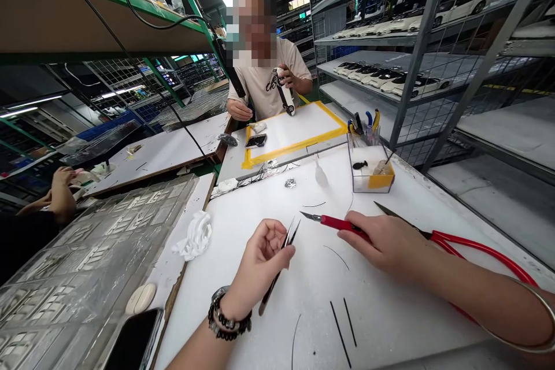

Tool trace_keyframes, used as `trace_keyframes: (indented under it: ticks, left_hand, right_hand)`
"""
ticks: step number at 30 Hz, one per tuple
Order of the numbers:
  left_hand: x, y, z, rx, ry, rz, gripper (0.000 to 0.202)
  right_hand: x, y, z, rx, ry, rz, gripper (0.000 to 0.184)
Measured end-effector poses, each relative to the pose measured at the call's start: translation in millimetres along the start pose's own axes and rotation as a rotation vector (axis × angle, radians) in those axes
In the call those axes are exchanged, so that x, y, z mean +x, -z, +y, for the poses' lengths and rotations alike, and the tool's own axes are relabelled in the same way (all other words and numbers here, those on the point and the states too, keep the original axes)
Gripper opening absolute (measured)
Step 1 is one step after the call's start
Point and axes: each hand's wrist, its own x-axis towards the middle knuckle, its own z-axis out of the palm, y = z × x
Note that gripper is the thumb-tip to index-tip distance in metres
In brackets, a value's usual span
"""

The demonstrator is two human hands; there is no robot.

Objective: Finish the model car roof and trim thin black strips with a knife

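My left hand [260, 263] is curled palm-up over the white table [390, 312] and pinches a pair of dark metal tweezers [280, 266], tips pointing up. My right hand [388, 243] lies just to the right, fingers closed on a red-handled craft knife [336, 222] whose blade points left toward the tweezers. Thin black strips [340, 324] lie on the table in front of me. Red-handled scissors [459, 245] lie under my right forearm.
A clear box [370, 170] with tools stands at the table's far side. Crumpled white cloth [195, 235], a phone [132, 341] and clear plastic trays [87, 266] lie left. A person opposite holds a white model car [284, 89]. Another person's hand [60, 191] shows far left. Shelves of model cars [390, 78] stand right.
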Motion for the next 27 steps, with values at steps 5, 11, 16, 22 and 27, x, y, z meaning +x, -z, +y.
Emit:
trace_keyframes:
  ticks: [5,11,16,22,27]
  left_hand:
    - [3.4,-1.7,0.2,-0.211,0.086,-0.049,0.023]
    - [5.6,1.1,-2.5,-0.380,0.149,-0.110,0.024]
    - [5.5,2.5,-2.6,-0.413,0.157,-0.156,0.024]
    - [4.7,3.2,-2.2,-0.429,0.170,-0.157,0.025]
    - [7.0,2.6,-2.6,-0.455,0.193,-0.127,0.024]
  right_hand:
    - [-0.9,-2.0,1.5,0.045,0.096,-0.025,0.033]
    - [-0.1,-7.1,3.1,0.018,0.097,-0.029,0.033]
    - [0.3,-5.9,2.7,-0.038,0.040,0.007,0.032]
    - [0.6,-4.4,2.3,0.008,0.043,0.001,0.032]
    - [-0.6,-5.1,0.8,0.035,0.063,-0.012,0.034]
